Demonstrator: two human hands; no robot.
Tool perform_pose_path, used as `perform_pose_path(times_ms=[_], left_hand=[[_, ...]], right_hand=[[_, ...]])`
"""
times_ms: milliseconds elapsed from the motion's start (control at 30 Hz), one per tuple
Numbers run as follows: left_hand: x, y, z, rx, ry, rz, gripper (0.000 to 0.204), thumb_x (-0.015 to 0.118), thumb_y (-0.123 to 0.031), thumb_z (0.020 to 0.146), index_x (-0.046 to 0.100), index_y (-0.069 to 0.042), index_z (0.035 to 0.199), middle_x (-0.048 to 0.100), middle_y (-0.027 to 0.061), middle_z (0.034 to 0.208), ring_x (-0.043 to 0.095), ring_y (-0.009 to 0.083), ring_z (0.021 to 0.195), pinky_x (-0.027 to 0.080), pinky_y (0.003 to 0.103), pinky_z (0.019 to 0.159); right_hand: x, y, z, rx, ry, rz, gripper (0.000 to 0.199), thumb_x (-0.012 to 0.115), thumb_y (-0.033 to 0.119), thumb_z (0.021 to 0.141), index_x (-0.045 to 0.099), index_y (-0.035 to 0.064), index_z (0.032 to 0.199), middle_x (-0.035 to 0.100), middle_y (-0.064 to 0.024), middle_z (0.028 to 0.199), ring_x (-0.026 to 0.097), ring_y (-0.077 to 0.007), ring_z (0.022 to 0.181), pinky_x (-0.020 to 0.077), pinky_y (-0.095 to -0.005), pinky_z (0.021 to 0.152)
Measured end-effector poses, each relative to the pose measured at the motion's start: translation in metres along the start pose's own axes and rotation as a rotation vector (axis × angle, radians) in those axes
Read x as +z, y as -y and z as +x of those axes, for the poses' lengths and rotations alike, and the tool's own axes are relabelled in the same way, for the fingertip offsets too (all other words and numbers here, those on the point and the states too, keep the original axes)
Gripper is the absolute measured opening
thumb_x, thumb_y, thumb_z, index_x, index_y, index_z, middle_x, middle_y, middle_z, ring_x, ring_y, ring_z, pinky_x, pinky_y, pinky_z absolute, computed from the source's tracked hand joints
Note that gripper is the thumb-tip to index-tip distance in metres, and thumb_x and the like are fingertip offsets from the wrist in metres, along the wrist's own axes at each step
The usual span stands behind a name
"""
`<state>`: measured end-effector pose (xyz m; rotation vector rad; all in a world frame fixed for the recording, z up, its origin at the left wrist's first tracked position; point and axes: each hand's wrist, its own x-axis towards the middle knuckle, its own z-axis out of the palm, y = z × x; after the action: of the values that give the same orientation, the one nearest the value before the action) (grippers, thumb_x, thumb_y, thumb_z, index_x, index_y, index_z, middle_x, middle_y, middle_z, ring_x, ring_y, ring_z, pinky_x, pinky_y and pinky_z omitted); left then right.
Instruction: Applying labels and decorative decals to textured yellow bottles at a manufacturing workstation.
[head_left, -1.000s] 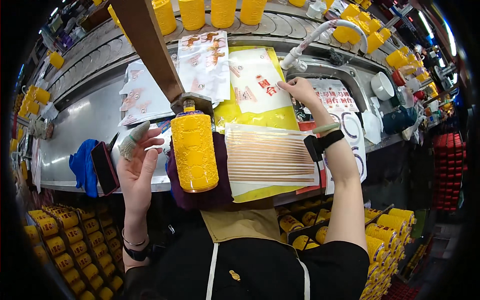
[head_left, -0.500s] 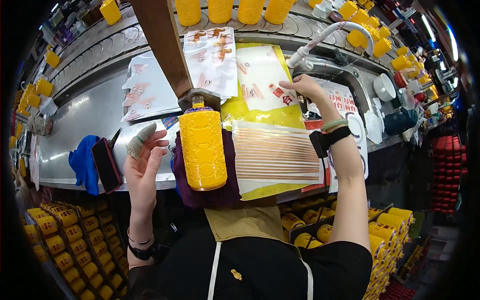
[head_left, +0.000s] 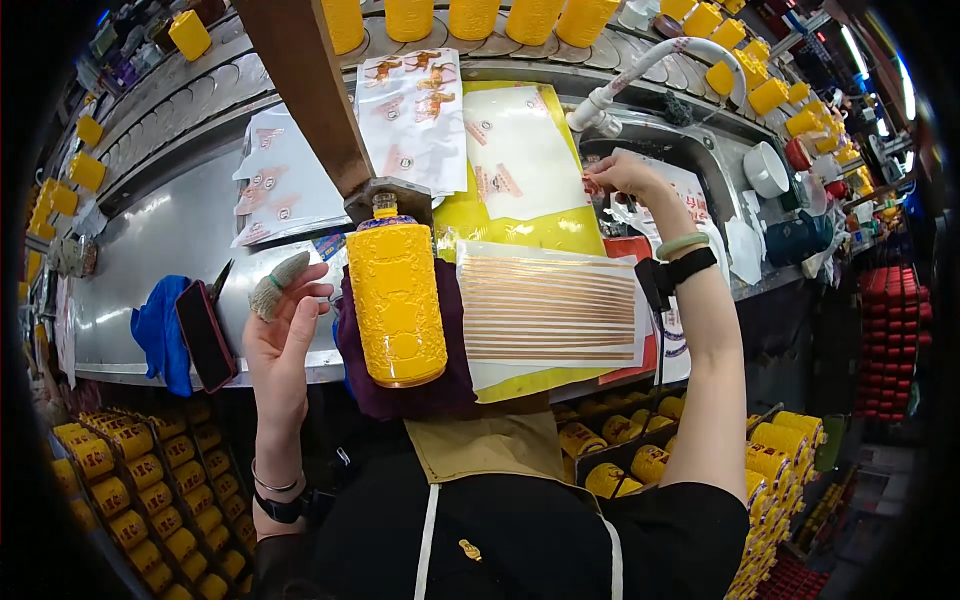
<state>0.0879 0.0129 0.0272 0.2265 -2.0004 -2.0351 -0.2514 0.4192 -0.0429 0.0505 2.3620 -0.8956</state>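
A yellow embossed bottle lies on a dark purple cloth, its neck toward the metal end of a wooden post. Left of the bottle, my left hand is raised with its fingers apart and holds nothing; grey knitted cloth covers a fingertip. My right hand pinches a small red decal over the sink's near-left edge. Beside it lies a white decal sheet on a yellow sheet. A sheet of gold strips lies right of the bottle.
A white curved tap rises over the sink, where red-printed paper lies. Yellow bottles line the conveyor behind. A phone and blue cloth lie left. Racked bottles stand below the bench.
My right hand has closed on the red decal, which is off the white sheet, and carried it slightly right. My left hand stays nearly still. The view has shifted a little.
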Motion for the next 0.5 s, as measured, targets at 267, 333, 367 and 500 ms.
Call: perform_pose_path(times_ms=[267, 333, 367, 500], left_hand=[[0.0, 0.001, -0.004, -0.041, -0.018, -0.017, 0.04, 0.061, -0.008, 0.104, 0.054, 0.002, 0.142, 0.066, 0.0153, 0.131, 0.064, 0.0186, 0.114, 0.051, 0.033, 0.099], [0.003, -0.002, -0.005, -0.043, -0.001, -0.012, 0.04, 0.061, -0.008, 0.104, 0.054, 0.001, 0.142, 0.066, 0.0146, 0.131, 0.063, 0.0185, 0.114, 0.05, 0.033, 0.1], [0.005, -0.001, -0.006, -0.026, 0.008, 0.004, 0.04, 0.058, -0.008, 0.104, 0.054, 0.002, 0.143, 0.066, 0.0162, 0.133, 0.064, 0.0204, 0.116, 0.052, 0.035, 0.098], [0.006, 0.0, -0.01, -0.073, 0.05, 0.004, 0.048, 0.061, -0.008, 0.102, 0.049, -0.001, 0.148, 0.061, 0.0157, 0.139, 0.059, 0.021, 0.123, 0.049, 0.036, 0.103]], right_hand=[[0.005, -0.078, 0.046, -0.129, -0.286, -0.369, 0.019, 0.082, 0.02, 0.079, 0.082, 0.0098, 0.095, 0.078, -0.0163, 0.091, 0.076, -0.0292, 0.085, 0.0583, -0.0385, 0.081], [0.025, -0.088, 0.058, -0.017, -0.397, -0.591, 0.025, 0.086, 0.015, 0.068, 0.079, 0.0056, 0.09, 0.077, -0.0151, 0.088, 0.075, -0.0315, 0.086, 0.0584, -0.0414, 0.079], [0.026, -0.093, 0.06, 0.019, -0.412, -0.643, 0.022, 0.084, 0.015, 0.07, 0.078, 0.0068, 0.09, 0.077, -0.015, 0.087, 0.075, -0.0322, 0.087, 0.0582, -0.0422, 0.08], [0.023, -0.062, 0.029, -0.171, -0.544, -0.601, 0.013, 0.077, 0.012, 0.078, 0.075, 0.0067, 0.09, 0.075, -0.016, 0.087, 0.074, -0.0341, 0.086, 0.0563, -0.0444, 0.078]])
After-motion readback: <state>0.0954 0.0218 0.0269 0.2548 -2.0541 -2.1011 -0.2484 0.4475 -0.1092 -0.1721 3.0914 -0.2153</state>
